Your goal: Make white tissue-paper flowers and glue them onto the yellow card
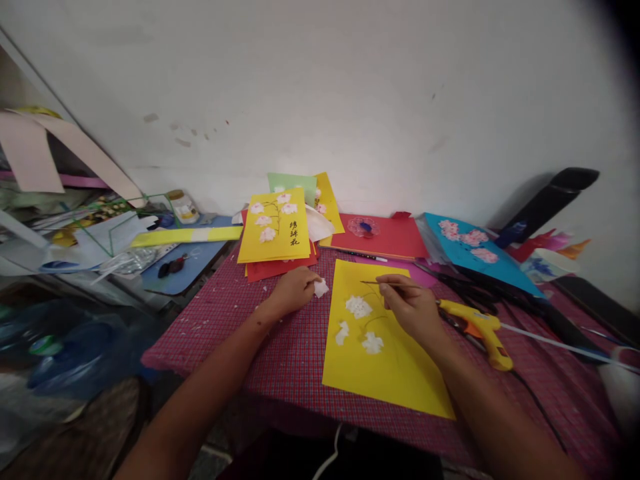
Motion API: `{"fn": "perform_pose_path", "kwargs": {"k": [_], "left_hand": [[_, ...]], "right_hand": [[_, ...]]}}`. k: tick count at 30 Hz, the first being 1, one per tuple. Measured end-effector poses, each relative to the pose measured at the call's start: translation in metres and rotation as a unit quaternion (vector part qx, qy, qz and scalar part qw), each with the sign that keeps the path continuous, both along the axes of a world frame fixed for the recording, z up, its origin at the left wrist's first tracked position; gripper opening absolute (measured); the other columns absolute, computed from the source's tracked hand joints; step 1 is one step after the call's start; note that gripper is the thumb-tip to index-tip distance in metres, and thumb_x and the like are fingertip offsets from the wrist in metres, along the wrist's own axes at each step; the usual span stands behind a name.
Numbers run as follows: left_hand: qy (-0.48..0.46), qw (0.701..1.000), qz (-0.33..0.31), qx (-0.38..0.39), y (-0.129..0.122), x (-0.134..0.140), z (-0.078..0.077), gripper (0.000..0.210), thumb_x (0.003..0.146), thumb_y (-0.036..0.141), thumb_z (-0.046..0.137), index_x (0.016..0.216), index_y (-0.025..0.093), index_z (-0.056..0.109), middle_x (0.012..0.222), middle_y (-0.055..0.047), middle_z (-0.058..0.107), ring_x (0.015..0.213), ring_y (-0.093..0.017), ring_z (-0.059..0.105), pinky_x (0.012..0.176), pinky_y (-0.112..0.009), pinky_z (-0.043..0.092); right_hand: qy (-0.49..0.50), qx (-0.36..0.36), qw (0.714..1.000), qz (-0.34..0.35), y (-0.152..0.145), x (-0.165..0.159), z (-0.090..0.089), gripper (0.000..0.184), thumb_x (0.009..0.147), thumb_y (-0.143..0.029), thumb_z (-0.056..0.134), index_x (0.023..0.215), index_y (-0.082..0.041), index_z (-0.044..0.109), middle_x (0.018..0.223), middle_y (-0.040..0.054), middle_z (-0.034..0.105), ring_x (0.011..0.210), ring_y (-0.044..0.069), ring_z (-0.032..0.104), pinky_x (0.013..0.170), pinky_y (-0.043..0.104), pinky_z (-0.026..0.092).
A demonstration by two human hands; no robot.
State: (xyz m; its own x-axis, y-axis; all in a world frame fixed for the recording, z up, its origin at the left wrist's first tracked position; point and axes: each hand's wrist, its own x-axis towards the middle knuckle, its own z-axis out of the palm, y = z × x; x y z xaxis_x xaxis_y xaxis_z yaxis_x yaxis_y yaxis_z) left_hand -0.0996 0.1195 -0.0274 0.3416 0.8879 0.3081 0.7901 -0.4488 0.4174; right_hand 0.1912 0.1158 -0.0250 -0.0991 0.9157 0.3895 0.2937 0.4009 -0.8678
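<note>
My left hand (296, 289) is closed on a small white paper flower (321, 288), just left of a yellow sheet (405, 373). Over that sheet's upper right part, my right hand (407, 303) grips a thin brush (373, 283), its tip pointing left. White paper blossoms (359, 307) lie on the sheet, along with faint drawn stems. A yellow hot glue gun (483, 328) with a long white glue stick rests right of my right hand.
A finished-looking yellow flower card (275, 227) leans on red sheets at the back. A red folder (390, 237) bears a clear dish (364, 227). Blue flower art (480, 253) and a patterned bowl (547, 265) stand right. A checkered cloth (225, 313) covers the table.
</note>
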Motion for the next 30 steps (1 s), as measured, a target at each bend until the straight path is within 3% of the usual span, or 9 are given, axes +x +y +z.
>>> {"fn": "perform_pose_path", "kwargs": {"k": [6, 12, 16, 18, 22, 26, 30], "left_hand": [[0.009, 1.000, 0.003, 0.020, 0.001, 0.000, -0.003, 0.029, 0.085, 0.010, 0.048, 0.095, 0.015, 0.075, 0.093, -0.010, 0.070, 0.091, -0.022, 0.064, 0.085, -0.033, 0.050], [-0.034, 0.996, 0.070, 0.050, 0.004, -0.004, 0.001, 0.030, 0.088, 0.014, 0.048, 0.105, 0.014, 0.072, 0.102, -0.011, 0.072, 0.097, -0.024, 0.063, 0.091, -0.037, 0.047], [-0.139, 0.984, 0.111, 0.014, 0.002, -0.001, 0.007, 0.024, 0.089, 0.023, 0.052, 0.098, 0.017, 0.074, 0.099, -0.009, 0.074, 0.094, -0.023, 0.065, 0.086, -0.034, 0.048], [-0.245, 0.960, 0.115, -0.067, -0.001, 0.005, 0.009, 0.023, 0.087, 0.028, 0.056, 0.095, 0.017, 0.075, 0.089, -0.007, 0.074, 0.082, -0.020, 0.066, 0.075, -0.030, 0.049], [-0.445, 0.865, 0.081, -0.219, -0.008, 0.024, 0.009, 0.024, 0.080, 0.031, 0.065, 0.093, 0.013, 0.074, 0.071, -0.004, 0.071, 0.061, -0.013, 0.062, 0.060, -0.024, 0.047], [-0.516, 0.804, 0.064, -0.290, -0.015, 0.042, 0.008, 0.026, 0.072, 0.029, 0.073, 0.090, 0.010, 0.074, 0.074, -0.007, 0.073, 0.060, -0.013, 0.063, 0.057, -0.023, 0.049], [-0.532, 0.780, 0.056, -0.324, -0.018, 0.049, 0.007, 0.032, 0.069, 0.031, 0.079, 0.092, 0.009, 0.075, 0.079, -0.009, 0.073, 0.061, -0.013, 0.065, 0.057, -0.023, 0.050]], "right_hand": [[-0.004, 0.013, 1.000, -0.002, 0.001, 0.000, -0.001, 0.026, 0.088, -0.039, 0.065, 0.098, -0.017, 0.074, 0.080, 0.0069, 0.072, 0.058, 0.016, 0.063, 0.051, 0.026, 0.050], [0.004, 0.008, 1.000, -0.006, 0.000, -0.001, 0.001, 0.025, 0.089, -0.038, 0.065, 0.098, -0.016, 0.073, 0.082, 0.0065, 0.072, 0.056, 0.014, 0.060, 0.051, 0.026, 0.048], [0.034, -0.013, 0.999, 0.002, -0.001, 0.000, 0.002, 0.025, 0.088, -0.038, 0.066, 0.099, -0.017, 0.073, 0.080, 0.0052, 0.071, 0.056, 0.014, 0.059, 0.052, 0.027, 0.048], [0.064, -0.026, 0.997, 0.016, -0.004, -0.001, 0.005, 0.023, 0.088, -0.037, 0.067, 0.099, -0.018, 0.073, 0.078, 0.0039, 0.070, 0.055, 0.013, 0.058, 0.051, 0.026, 0.048], [0.124, -0.020, 0.990, 0.069, -0.013, -0.005, 0.016, 0.018, 0.090, -0.034, 0.067, 0.093, -0.019, 0.075, 0.080, 0.0037, 0.070, 0.053, 0.012, 0.058, 0.050, 0.026, 0.048], [0.135, -0.025, 0.985, 0.103, -0.020, -0.011, 0.023, 0.016, 0.091, -0.032, 0.066, 0.092, -0.020, 0.075, 0.079, 0.0034, 0.071, 0.052, 0.011, 0.058, 0.050, 0.026, 0.048], [0.106, -0.032, 0.988, 0.110, -0.022, -0.014, 0.021, 0.017, 0.091, -0.033, 0.066, 0.093, -0.019, 0.076, 0.081, 0.0043, 0.072, 0.053, 0.011, 0.059, 0.051, 0.026, 0.050]]}}
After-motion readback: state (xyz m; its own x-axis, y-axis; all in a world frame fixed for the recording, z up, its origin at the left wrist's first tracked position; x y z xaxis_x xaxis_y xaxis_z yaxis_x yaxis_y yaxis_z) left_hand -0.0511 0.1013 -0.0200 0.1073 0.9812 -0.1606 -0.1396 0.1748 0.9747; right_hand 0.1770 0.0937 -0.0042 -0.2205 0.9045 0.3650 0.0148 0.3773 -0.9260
